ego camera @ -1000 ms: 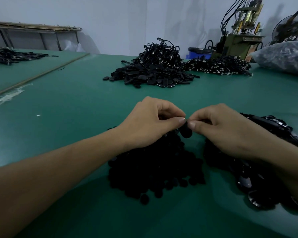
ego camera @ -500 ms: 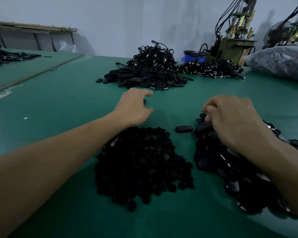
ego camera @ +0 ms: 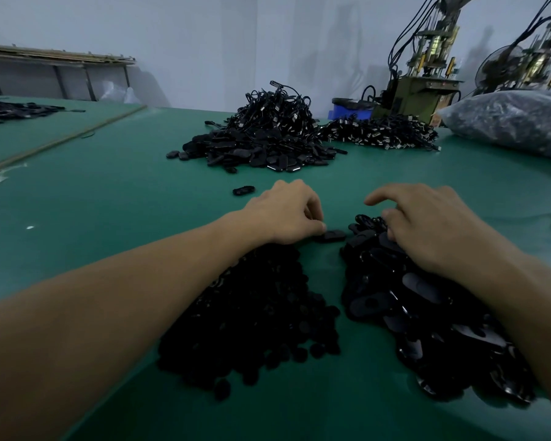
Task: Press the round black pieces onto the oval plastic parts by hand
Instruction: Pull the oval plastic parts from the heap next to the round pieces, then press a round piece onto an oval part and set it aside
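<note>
Beside round-piece pile [ego camera: 252,313] — oval part [ego camera: 333,236] seemingly pinched by left fingers [ego camera: 314,228]; right fingers [ego camera: 384,196] spread.

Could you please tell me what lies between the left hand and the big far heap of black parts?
In the head view, one lone oval part lies on the green table between left hand and far heap; otherwise bare.
</note>
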`<state>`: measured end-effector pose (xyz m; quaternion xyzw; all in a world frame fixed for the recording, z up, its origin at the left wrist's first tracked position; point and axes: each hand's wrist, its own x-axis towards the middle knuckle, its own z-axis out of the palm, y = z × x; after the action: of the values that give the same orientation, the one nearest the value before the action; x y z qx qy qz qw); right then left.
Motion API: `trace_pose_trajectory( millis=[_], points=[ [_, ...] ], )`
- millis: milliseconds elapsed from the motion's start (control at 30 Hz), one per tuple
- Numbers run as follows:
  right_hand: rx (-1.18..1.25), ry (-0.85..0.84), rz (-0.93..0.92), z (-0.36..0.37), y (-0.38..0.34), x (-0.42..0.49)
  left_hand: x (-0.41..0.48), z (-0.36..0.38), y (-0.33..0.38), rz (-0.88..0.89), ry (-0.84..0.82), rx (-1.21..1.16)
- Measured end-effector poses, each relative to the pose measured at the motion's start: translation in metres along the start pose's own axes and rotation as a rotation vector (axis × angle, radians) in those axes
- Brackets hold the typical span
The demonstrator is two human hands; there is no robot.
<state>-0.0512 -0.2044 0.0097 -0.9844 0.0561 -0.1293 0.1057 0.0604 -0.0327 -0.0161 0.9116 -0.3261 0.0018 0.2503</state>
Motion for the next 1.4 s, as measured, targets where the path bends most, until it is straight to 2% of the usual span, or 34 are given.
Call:
trace_pose_trajectory(
  millis=[67, 200, 333, 533, 633, 767, 933, 1200, 1400],
  points=[
    [-0.027, -0.016, 0.024, -0.001, 0.003, 0.000, -0.002, 0.001, 0.002, 0.032, -0.016, -0.054],
    [-0.014, 0.069, 0.138, -0.012, 0.006, -0.001, 0.001, 0.003, 0.004, 0.034, -0.072, 0.041],
    [-0.012, 0.122, 0.276, -0.023, 0.009, -0.002, 0.003, 0.000, -0.005, -0.089, 0.038, 0.153],
    [-0.009, 0.090, 0.301, -0.024, 0.020, 0.001, 0.005, -0.001, -0.023, -0.221, 0.158, 0.160],
    [0.047, 0.110, 0.305, -0.022, 0.030, 0.007, 0.003, 0.001, -0.012, -0.124, 0.176, 0.057],
    [0.171, 0.168, 0.276, -0.020, 0.039, 0.010, -0.005, 0.006, 0.022, 0.066, 0.042, -0.168],
    [0.279, 0.244, 0.274, -0.020, 0.039, 0.008, -0.009, 0.014, 0.040, 0.145, -0.184, -0.110],
    [0.372, 0.297, 0.267, -0.027, 0.042, 0.009, -0.004, 0.020, 0.032, 0.114, -0.201, -0.171],
    [0.450, 0.166, 0.219, -0.043, 0.064, 0.005, -0.003, 0.011, 0.014, 0.120, -0.087, -0.211]
  ],
)
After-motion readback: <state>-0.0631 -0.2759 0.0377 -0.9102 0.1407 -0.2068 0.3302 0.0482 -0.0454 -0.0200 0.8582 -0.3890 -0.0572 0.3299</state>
